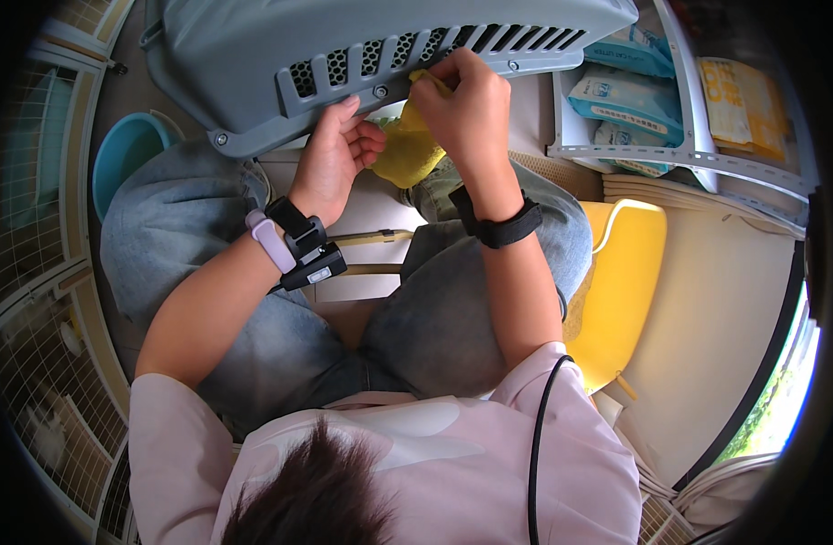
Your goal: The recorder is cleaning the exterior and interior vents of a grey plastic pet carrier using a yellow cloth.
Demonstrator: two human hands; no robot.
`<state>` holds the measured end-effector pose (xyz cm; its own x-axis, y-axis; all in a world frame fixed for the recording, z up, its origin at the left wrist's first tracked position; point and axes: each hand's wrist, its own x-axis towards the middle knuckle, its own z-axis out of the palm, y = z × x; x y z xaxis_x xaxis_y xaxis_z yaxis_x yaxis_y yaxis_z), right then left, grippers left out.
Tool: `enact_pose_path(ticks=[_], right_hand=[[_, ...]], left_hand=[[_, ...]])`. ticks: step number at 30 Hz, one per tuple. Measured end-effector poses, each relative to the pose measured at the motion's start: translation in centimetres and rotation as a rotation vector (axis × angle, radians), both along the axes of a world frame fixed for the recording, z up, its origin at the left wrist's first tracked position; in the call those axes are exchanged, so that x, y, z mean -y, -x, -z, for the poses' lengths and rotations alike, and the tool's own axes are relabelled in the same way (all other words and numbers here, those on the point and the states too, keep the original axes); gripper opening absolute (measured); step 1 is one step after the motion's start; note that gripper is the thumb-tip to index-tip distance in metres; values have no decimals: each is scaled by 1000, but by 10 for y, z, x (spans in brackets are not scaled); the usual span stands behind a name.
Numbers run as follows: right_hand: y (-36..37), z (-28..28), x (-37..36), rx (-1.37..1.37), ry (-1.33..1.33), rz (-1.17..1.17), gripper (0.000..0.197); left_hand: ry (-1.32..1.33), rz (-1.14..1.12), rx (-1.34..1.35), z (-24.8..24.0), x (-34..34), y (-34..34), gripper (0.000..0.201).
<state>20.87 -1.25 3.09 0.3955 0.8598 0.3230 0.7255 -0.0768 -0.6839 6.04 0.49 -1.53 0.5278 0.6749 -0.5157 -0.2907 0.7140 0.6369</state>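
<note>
One right hand [471, 102] — pinching yellow cloth [404, 156].

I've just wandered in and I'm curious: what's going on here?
A seated person is working bare-handed at a gray vented plastic shell. The right-hand grip pinches a yellow cloth at the shell's near edge, with the rest of the cloth hanging below. The left-hand grip is open beside it, fingers slightly curled; whether they touch the cloth or shell is hard to tell. A blue bucket stands by the person's left knee.
</note>
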Motion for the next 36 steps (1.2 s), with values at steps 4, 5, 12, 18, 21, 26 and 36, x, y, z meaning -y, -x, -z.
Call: enact_pose_path(ticks=[4, 5, 12, 18, 21, 26, 36], right_hand=[[-1, 0, 0, -6, 5, 7, 16], [-1, 1, 0, -18, 7, 5, 16], [-1, 1, 1, -36, 33, 4, 16], [1, 3, 1, -25, -5, -8, 16], [2, 5, 1, -24, -18, -3, 16], [5, 6, 1, -6, -53, -28, 14], [3, 10, -1, 51, -89, -49, 13]], left_hand=[[9, -3, 1, -1, 1, -1, 50], [8, -5, -3, -1, 1, -1, 50], [-6, 0, -3, 2, 2, -1, 54], [2, 0, -14, -1, 3, -2, 56], [-8, 9, -6, 0, 3, -2, 56], [-8, 7, -16, 1, 2, -1, 56], [-19, 9, -9, 0, 3, -1, 57]])
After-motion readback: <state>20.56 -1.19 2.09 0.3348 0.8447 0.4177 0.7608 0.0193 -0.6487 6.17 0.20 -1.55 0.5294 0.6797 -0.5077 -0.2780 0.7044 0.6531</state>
